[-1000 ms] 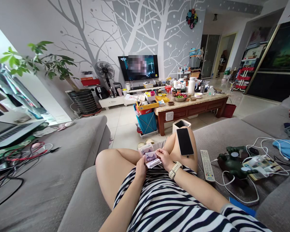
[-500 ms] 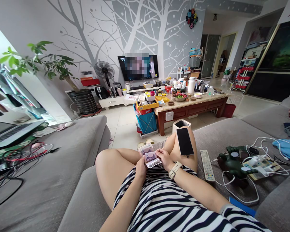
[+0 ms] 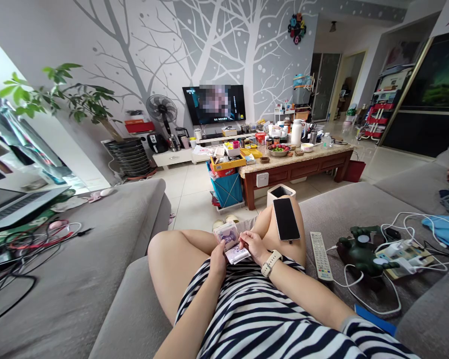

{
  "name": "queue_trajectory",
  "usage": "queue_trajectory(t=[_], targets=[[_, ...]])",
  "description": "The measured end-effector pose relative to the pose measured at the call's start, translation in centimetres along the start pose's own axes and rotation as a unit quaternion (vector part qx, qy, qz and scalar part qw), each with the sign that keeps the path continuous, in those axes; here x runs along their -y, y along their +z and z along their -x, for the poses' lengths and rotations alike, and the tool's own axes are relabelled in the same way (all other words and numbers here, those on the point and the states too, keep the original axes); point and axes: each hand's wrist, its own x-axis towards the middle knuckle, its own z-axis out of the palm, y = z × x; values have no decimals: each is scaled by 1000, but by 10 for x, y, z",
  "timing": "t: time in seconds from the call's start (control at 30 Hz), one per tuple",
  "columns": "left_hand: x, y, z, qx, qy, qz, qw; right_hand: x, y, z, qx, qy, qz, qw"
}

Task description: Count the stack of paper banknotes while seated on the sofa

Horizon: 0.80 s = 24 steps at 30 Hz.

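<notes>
I sit cross-legged on a grey sofa [image 3: 97, 279] in a striped dress. Both hands meet over my lap around a small stack of banknotes [image 3: 235, 253]. My left hand [image 3: 218, 260] grips the stack from below and the left. My right hand [image 3: 253, 245], with a pale watch on its wrist, pinches one purple note [image 3: 227, 234] lifted up and forward off the stack. A black smartphone [image 3: 286, 219] lies face up on my right knee.
A white remote [image 3: 320, 255], a green toy figure [image 3: 361, 253] and tangled white cables [image 3: 404, 239] lie on the sofa to my right. A laptop [image 3: 18, 204] and wires sit at left. A cluttered wooden coffee table [image 3: 299, 167] stands ahead beyond a small white bin [image 3: 280, 192].
My right hand has peeled the top note upward and forward off the stack; the note now stands more upright. Everything else stays put.
</notes>
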Motion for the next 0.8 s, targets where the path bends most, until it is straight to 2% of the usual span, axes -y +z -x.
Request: queue_trajectory(t=[0.17, 0.57, 0.8], targets=[[0, 0, 0, 2, 3, 10, 1000, 1, 1, 1, -7, -10, 17, 1000], [0, -2, 2, 48, -21, 29, 998, -8, -5, -5, -53, -52, 57, 996], [1, -3, 1, 41, -15, 17, 999, -9, -6, -6, -52, -49, 65, 995]])
